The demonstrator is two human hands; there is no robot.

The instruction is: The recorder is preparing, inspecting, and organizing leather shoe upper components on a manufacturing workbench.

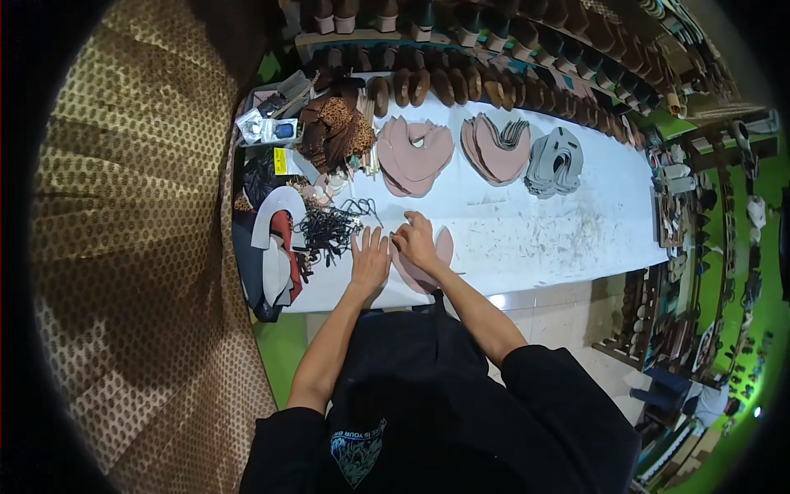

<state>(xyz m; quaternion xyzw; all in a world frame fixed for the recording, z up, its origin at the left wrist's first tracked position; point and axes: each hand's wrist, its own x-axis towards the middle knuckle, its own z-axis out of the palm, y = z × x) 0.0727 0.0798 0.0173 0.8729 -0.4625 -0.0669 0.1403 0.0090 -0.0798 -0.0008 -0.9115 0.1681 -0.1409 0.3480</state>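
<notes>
Dusty pink sheet material, looks like shoe-upper leather or a lookalike: one curved cutout sits at the near edge of the white-topped table, right in front of the person, partly under the right hand and forearm. The left hand is palm down just left of it, fingers a bit spread, not wrapped around anything I can see. Right hand is bent over the piece with its thumb side turned toward the left hand. Can't tell if those fingertips are pinching the edge or just pressing on it, too small from up here.

What would bug me is the clutter. That tangle of black cords is just beside the left fingers, so a sideways swipe could snag one and drag it across the cutout. Also, the piece is so near the table edge that a forearm or the black apron could catch it and tug it out of line or onto the floor. If the left hand isn't really bearing on it, a one-sided pull from the right could skew it too.

Farther back are a big pink stack, a smaller pink stack and a grey stack, all loosely fanned, so a careless reach could topple their layers.
</notes>
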